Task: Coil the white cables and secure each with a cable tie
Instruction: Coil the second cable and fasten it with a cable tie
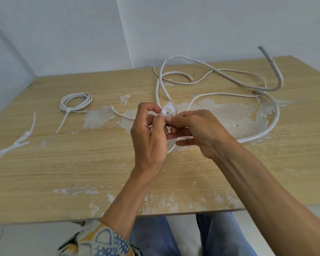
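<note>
While left hand (148,137), right hand (198,130) fingers (151,108) pinch thin white plastic cable tie (167,111), tied white cable coil (75,102) done 10 o'clock; loose white cables (229,74) 1 o'clock uncoiled.

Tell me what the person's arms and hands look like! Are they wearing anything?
The left hand and right hand are bare: no gloves, rings or watch. The left arm wears a sleeve patterned in cream, yellow and dotted blue. The right arm shows no sleeve.
</note>
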